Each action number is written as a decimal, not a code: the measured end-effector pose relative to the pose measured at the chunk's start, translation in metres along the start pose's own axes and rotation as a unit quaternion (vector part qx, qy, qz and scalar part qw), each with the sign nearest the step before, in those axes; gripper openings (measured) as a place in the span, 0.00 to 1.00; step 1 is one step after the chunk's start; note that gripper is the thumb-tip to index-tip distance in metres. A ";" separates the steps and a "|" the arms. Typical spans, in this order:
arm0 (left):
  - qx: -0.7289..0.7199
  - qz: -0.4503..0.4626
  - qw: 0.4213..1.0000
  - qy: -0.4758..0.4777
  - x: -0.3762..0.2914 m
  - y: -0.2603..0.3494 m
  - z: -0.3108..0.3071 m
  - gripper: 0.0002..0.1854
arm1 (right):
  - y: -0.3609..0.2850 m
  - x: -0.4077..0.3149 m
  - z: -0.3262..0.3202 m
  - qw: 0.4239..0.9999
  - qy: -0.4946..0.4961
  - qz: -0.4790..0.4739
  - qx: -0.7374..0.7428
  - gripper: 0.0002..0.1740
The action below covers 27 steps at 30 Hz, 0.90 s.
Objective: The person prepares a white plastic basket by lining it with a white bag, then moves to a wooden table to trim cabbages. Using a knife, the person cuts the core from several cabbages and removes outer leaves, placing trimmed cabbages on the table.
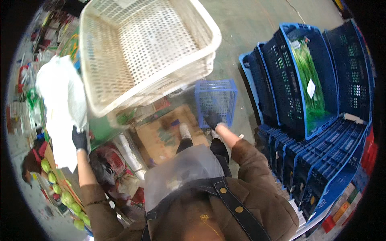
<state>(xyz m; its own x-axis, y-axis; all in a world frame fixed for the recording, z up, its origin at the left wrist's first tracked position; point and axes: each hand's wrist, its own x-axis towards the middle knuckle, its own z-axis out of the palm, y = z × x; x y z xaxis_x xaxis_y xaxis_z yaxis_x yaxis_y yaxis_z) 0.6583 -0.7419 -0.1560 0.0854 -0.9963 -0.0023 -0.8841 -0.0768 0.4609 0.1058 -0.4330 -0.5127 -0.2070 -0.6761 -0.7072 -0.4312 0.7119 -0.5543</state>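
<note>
My left hand (80, 139), in a dark glove, is at the right edge of a white plastic bag (60, 105). The bag is so bright that its folds and contents do not show, and part of it covers my fingertips. With my right hand (212, 120), also gloved, I grip the near end of a small purple-blue plastic basket (216, 96). That basket has mesh sides and is low, just beyond my shoes. Blur hides the exact finger positions on it.
White perforated crates (156, 42) are stacked ahead of me. Blue crates (319, 156) line my right side, and one holds bagged green vegetables (310, 72). Flattened cardboard (169, 132) lies underfoot. Round green produce (68, 197) sits at far left, near another person (33, 161).
</note>
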 end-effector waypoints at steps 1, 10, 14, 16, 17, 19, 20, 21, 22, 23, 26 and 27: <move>0.039 0.074 0.996 0.006 0.001 0.002 -0.003 0.21 | 0.009 0.017 -0.021 0.998 0.042 -0.007 -0.042 0.35; 0.202 0.052 0.977 0.034 0.008 -0.007 -0.026 0.25 | 0.068 0.163 -0.058 0.884 0.320 -0.086 -0.330 0.43; 0.239 0.025 0.970 0.031 0.012 -0.003 -0.030 0.27 | 0.096 0.152 -0.054 0.960 0.168 0.036 -0.221 0.35; 0.236 0.047 0.970 0.043 0.010 0.004 -0.025 0.25 | 0.113 0.115 -0.070 0.975 0.109 0.092 -0.172 0.33; 0.265 0.034 0.963 0.033 0.008 0.009 -0.023 0.24 | 0.124 0.088 -0.079 0.973 0.132 0.114 -0.150 0.33; 0.244 0.017 0.969 0.044 0.004 0.018 -0.016 0.24 | 0.150 0.033 -0.102 0.965 0.168 0.170 -0.110 0.37; 0.239 0.031 0.970 0.037 0.000 0.022 -0.014 0.23 | 0.163 0.010 -0.112 0.963 0.154 0.187 -0.117 0.39; 0.254 0.045 0.966 0.031 0.000 0.026 -0.012 0.22 | 0.175 -0.014 -0.113 0.960 0.188 0.177 -0.109 0.37; 0.261 0.060 0.963 0.027 -0.002 0.027 -0.011 0.22 | 0.184 -0.027 -0.110 0.959 0.177 0.209 -0.076 0.33; 0.261 0.082 0.962 0.016 -0.003 0.027 -0.010 0.22 | 0.189 -0.038 -0.100 0.964 0.191 0.185 -0.026 0.27; 0.261 0.082 0.961 0.034 -0.002 0.020 -0.007 0.21 | 0.190 -0.037 -0.043 0.959 0.201 0.156 0.125 0.21; 0.215 0.158 0.963 0.033 -0.005 0.015 -0.007 0.20 | 0.187 -0.031 -0.022 0.963 0.199 0.119 0.137 0.21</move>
<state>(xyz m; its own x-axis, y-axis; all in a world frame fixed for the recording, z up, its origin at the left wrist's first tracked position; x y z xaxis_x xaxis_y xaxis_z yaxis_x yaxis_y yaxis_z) 0.6478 -0.7374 -0.1430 -0.2023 -0.9693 0.1399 -0.9781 0.2071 0.0199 0.0121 -0.2829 -0.5851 -0.6151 -0.4686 -0.6341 -0.0930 0.8417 -0.5319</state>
